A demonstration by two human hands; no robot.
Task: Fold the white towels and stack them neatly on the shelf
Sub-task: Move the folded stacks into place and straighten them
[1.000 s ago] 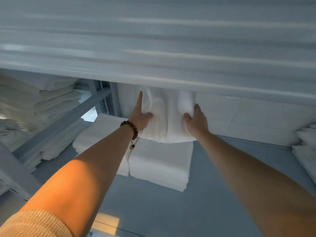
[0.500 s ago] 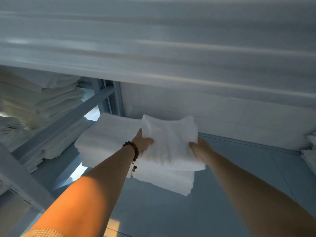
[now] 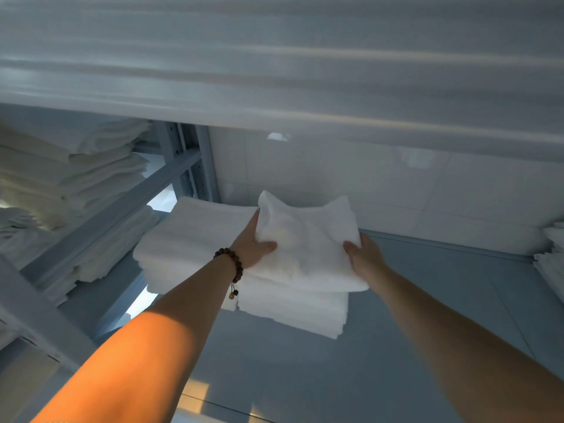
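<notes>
Folded white cloth towel (image 3: pixel 308 248) is pinched at both side edges, thumbs on top: left hand (image 3: pixel 253 244), right hand (image 3: pixel 364 254) (fingers hidden beneath). It sits squarely over the stack of folded white towels (image 3: pixel 293 312) on the blue-grey metal shelf (image 3: pixel 427 331), touching or just above. A wider white towel pile (image 3: pixel 195 239) abuts that stack's left side.

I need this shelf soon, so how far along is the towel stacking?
Done: the left stack and right stack of folded towels sit on the shelf. In hand: left hand and right hand grip a folded towel over the right stack. Left: set it down square, let go; no unfolded towels show.
</notes>
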